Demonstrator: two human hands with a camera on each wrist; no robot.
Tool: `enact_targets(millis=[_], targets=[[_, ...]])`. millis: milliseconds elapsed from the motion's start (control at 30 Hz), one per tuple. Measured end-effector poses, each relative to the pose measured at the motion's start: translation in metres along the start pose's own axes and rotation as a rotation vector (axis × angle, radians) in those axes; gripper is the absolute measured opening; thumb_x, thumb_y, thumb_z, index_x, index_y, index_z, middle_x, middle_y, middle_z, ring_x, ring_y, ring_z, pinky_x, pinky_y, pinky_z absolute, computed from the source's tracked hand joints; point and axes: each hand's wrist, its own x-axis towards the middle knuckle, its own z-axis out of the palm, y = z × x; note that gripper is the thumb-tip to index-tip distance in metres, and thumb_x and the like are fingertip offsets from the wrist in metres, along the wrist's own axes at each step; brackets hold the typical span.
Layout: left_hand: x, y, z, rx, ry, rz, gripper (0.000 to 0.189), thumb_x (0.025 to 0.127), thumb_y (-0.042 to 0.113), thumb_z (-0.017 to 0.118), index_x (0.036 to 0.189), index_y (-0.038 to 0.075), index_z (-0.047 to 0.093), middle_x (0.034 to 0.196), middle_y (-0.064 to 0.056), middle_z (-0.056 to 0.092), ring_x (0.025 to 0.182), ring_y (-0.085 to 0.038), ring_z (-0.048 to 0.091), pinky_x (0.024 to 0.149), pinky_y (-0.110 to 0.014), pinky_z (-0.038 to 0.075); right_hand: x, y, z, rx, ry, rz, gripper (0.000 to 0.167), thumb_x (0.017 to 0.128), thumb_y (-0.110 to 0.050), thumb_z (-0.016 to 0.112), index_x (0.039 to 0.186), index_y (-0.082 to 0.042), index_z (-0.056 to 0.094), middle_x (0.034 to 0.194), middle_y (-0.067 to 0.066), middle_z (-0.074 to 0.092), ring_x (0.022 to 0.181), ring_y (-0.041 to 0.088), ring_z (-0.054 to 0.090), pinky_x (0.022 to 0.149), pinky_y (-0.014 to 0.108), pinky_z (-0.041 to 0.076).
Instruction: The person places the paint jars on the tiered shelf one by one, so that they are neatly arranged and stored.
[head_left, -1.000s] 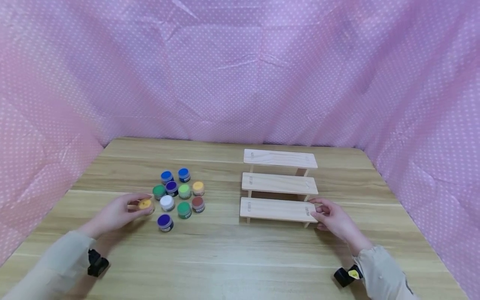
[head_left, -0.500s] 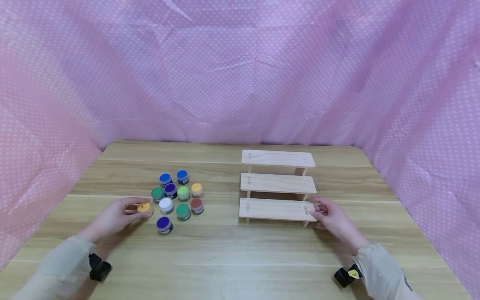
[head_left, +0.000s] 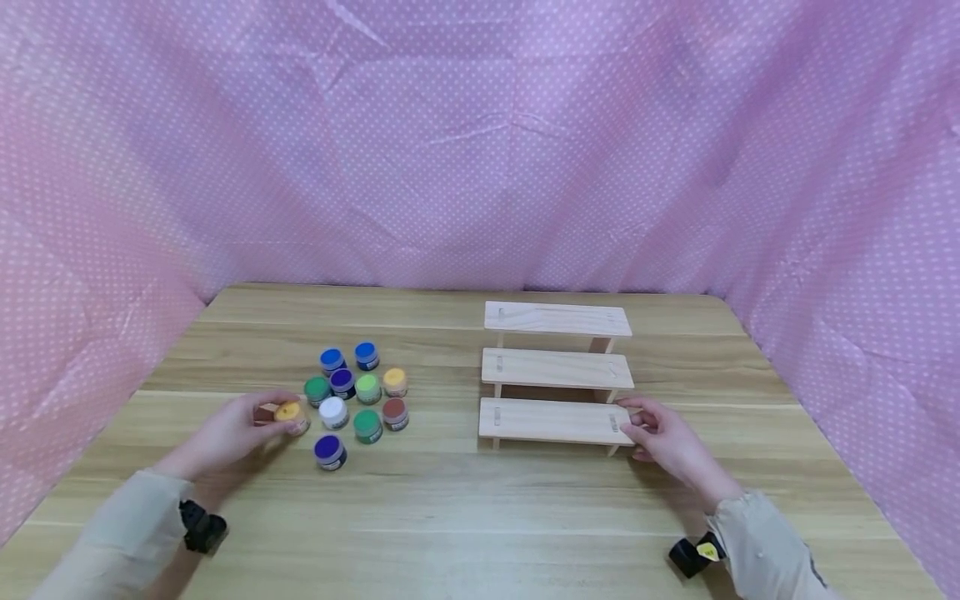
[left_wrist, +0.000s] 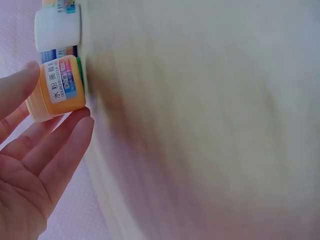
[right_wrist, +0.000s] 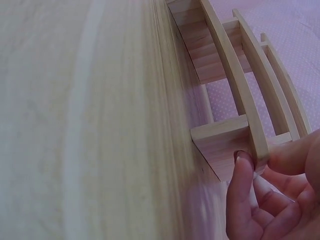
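Observation:
My left hand [head_left: 240, 432] holds an orange gouache jar [head_left: 292, 417] at the left edge of a group of paint jars. In the left wrist view the thumb lies on one side of this labelled jar [left_wrist: 62, 86] and the fingers on the other. A white-lidded jar [head_left: 333, 412] stands just right of it. My right hand [head_left: 667, 437] pinches the right end of the lowest board on a three-step wooden display stand [head_left: 551, 419]. The right wrist view has the thumb on one face of that board [right_wrist: 237, 75] and a finger on the other.
Around the white jar stand several others, including a purple-lidded jar [head_left: 330, 450] in front, a brown-lidded jar [head_left: 395, 412] at the right and a blue-lidded jar [head_left: 367, 354] behind. Beneath everything is a wood-grain table [head_left: 442, 517]. A pink dotted cloth [head_left: 480, 167] surrounds its back and sides.
The orange jar has tipped slightly in my left hand, so more of its side shows in the head view. My right hand keeps its pinch on the lowest board.

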Motion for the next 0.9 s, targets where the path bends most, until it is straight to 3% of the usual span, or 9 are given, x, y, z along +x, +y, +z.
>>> enact_targets(millis=[200, 433, 633, 900], targets=[[0.000, 0.008, -0.008, -0.023, 0.019, -0.018, 0.056, 0.092, 0.037, 0.061, 0.132, 0.000, 0.048, 0.123, -0.024, 0.057, 0.101, -0.033, 0.063, 0.080, -0.044, 0.055, 0.000, 0.001, 0.000, -0.003, 0.002, -0.008, 0.043, 0.094, -0.002, 0.054, 0.134, 0.005, 0.042, 0.104, 0.016, 0.054, 0.085, 0.013, 0.055, 0.067, 0.030, 0.056], [0.003, 0.023, -0.011, -0.015, 0.121, 0.064, 0.050, 0.093, 0.030, 0.061, 0.131, 0.000, 0.050, 0.118, -0.023, 0.061, 0.096, -0.032, 0.066, 0.074, -0.031, 0.056, 0.000, 0.000, 0.000, -0.019, 0.001, -0.011, 0.044, 0.094, -0.002, 0.053, 0.135, 0.004, 0.041, 0.104, 0.018, 0.055, 0.082, 0.014, 0.055, 0.067, 0.029, 0.057], [0.009, 0.047, -0.004, -0.072, 0.178, 0.113, 0.045, 0.093, 0.025, 0.061, 0.128, -0.001, 0.051, 0.121, -0.023, 0.058, 0.101, -0.037, 0.064, 0.080, -0.037, 0.056, 0.001, -0.002, 0.000, -0.020, 0.005, -0.011, 0.044, 0.094, -0.001, 0.053, 0.136, 0.005, 0.041, 0.103, 0.018, 0.056, 0.082, 0.014, 0.056, 0.067, 0.029, 0.057], [0.014, 0.068, 0.011, -0.171, 0.143, 0.126, 0.045, 0.092, 0.026, 0.062, 0.129, 0.003, 0.050, 0.126, -0.021, 0.056, 0.104, -0.034, 0.064, 0.080, -0.033, 0.056, 0.000, 0.001, 0.001, -0.021, 0.007, -0.005, 0.044, 0.094, -0.002, 0.054, 0.135, 0.005, 0.042, 0.103, 0.017, 0.055, 0.082, 0.013, 0.056, 0.067, 0.030, 0.057]])
